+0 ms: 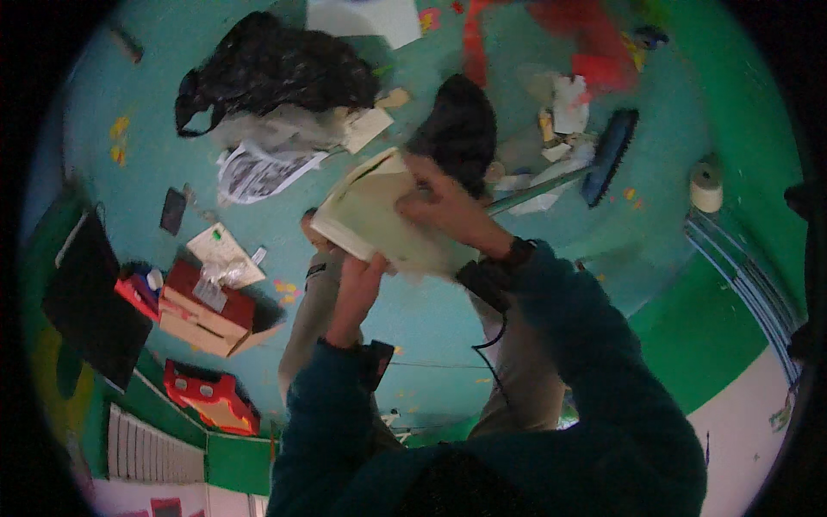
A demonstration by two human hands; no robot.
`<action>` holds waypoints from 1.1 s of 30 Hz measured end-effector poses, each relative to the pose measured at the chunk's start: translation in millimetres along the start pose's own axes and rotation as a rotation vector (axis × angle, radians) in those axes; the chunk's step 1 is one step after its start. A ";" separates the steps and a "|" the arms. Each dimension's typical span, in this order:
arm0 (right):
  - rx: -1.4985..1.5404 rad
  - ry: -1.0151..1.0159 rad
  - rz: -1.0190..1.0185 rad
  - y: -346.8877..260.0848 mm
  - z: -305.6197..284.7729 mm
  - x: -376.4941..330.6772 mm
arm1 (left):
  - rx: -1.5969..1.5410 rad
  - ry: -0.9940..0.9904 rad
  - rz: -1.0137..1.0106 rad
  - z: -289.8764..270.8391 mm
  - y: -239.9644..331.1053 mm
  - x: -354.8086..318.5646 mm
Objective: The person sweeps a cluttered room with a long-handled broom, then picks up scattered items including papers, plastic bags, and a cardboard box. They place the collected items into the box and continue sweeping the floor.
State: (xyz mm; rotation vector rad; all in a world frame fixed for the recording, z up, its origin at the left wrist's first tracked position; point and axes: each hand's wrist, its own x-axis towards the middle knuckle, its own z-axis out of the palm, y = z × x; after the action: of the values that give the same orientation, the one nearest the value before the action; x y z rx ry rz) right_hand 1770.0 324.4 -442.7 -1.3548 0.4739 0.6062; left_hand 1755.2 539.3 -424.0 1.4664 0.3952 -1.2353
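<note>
A pale, cream-coloured notebook (375,211) with a thick edge of pages is held above the floor between my knees. My left hand (360,280) grips its lower edge, thumb on top. Over its upper right part lies my right hand (452,211), fingers bent and closed on the pages, slightly blurred. The lower right of the notebook is smeared by motion. Just beyond it, on the floor, lies a dark cloth-like heap (457,129).
A black plastic bag (280,65) and printed paper (263,168) lie far left. At right are a blue broom head (612,155), paper scraps (568,108) and a roll (706,188). On the left stand a cardboard box (202,314) and a red plastic piece (207,396).
</note>
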 end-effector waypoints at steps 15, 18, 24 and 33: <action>-0.637 0.355 -0.292 21.2 20.4 -11.9 | 0.232 -0.021 -0.080 6.1 -3.5 12.2; -0.546 0.263 -0.231 21.6 35.6 -16.2 | -0.487 0.138 -0.129 15.0 -6.3 11.4; -0.091 0.368 -0.049 83.0 -59.2 -2.4 | -0.396 0.261 -0.239 23.2 1.9 11.3; -0.785 1.361 0.471 260.9 -351.3 30.9 | -0.220 0.196 -0.305 10.8 -12.2 26.0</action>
State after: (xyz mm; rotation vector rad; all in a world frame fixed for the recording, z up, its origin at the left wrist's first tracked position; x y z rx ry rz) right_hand 1634.4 9.0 -715.8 -2.3472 1.8198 0.1196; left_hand 1750.8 524.1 -450.3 1.3735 0.8864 -1.2414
